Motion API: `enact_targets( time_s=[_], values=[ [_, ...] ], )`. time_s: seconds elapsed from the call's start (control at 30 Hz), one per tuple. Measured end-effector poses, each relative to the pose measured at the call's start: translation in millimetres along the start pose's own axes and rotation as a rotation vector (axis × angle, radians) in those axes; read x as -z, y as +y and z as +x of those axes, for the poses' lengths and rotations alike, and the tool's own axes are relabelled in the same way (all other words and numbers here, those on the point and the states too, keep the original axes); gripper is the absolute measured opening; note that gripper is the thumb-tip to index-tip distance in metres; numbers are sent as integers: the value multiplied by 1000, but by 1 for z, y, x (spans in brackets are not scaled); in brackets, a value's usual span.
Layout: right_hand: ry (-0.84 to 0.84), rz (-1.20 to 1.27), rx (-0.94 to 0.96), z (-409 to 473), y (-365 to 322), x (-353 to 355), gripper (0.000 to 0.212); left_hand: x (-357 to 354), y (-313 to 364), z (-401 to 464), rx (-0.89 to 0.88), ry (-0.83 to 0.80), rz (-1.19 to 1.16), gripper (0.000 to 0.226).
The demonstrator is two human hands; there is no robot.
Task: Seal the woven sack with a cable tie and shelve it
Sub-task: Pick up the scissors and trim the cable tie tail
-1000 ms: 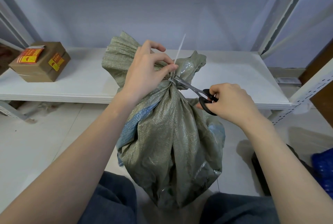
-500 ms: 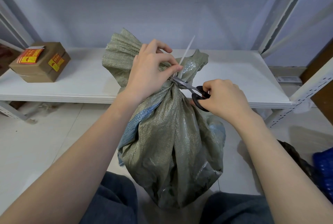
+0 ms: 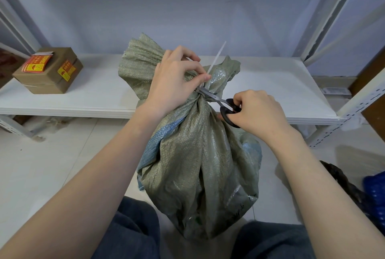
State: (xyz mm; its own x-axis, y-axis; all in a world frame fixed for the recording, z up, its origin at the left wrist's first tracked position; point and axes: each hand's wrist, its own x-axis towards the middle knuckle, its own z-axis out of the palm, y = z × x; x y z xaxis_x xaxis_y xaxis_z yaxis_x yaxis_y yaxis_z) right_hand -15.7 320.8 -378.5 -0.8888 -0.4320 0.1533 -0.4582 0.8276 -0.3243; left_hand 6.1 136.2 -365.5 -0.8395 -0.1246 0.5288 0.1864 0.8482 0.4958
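Pinching the white tie (image 3: 216, 57) just above the gathered neck, the left hand (image 3: 174, 82) curls its thumb and forefinger round the strip, the other fingers bent over the bunched cloth; the right hand (image 3: 259, 112) grips the black loops of the scissors (image 3: 216, 100), fingers curled through and round them; the steel blades reach left to the neck and lie at the base of the tie, under the left fingertips; whether they are parted or closed I cannot tell, since the tips are hidden there. From the pinch the loose end of the tie rises straight, tilted up and right, past the flared mouth of the sack (image 3: 198, 165). Grey-green, woven, a little glossy, the sack has a blue inner layer showing along its left side; it is cinched tight at the neck, full and creased below, and stands upright on the pale floor between the person's knees in dark trousers, directly under both hands, its mouth overlapping the front edge of the white shelf (image 3: 93, 94). On the shelf, well off to the left, sits a cardboard box (image 3: 49, 71) with red and yellow labels.
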Motion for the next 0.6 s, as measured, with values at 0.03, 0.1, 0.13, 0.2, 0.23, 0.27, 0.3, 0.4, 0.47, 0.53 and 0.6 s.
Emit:
enact_targets(
  time_s=[0.03, 0.1, 0.13, 0.2, 0.23, 0.27, 0.3, 0.4, 0.47, 0.53, 0.6],
  values=[
    [1, -3, 2, 0, -1, 0, 32, 0, 0, 0, -1, -1, 2, 15],
    [2, -2, -1, 0, -2, 1, 34, 0, 0, 0, -1, -3, 2, 15],
    [2, -1, -3, -1, -3, 2, 35, 1, 0, 0, -3, -3, 3, 15],
    [6, -6, -3, -1, -5, 5, 38, 1, 1, 0, -5, -1, 8, 14],
    [10, -9, -2, -2, -6, 6, 39, 1, 1, 0, -3, -1, 9, 14],
    [12, -11, -2, -2, -7, 7, 40, 1, 1, 0, -1, -1, 8, 14],
    [12, -12, 0, -3, -8, 8, 41, 1, 2, -1, 0, -1, 7, 14],
    [10, -13, 17, -2, -8, 8, 42, 2, 2, -1, 2, -2, 11, 13],
    [5, -12, 24, -1, -8, 8, 42, 1, 3, -1, -9, 2, 18, 13],
    [2, -15, 18, -1, -9, 7, 41, 2, 3, -1, -18, 13, 31, 12],
    [-5, -30, 3, -2, -11, 6, 41, 3, 5, -1, -17, 22, 44, 12]
  ],
)
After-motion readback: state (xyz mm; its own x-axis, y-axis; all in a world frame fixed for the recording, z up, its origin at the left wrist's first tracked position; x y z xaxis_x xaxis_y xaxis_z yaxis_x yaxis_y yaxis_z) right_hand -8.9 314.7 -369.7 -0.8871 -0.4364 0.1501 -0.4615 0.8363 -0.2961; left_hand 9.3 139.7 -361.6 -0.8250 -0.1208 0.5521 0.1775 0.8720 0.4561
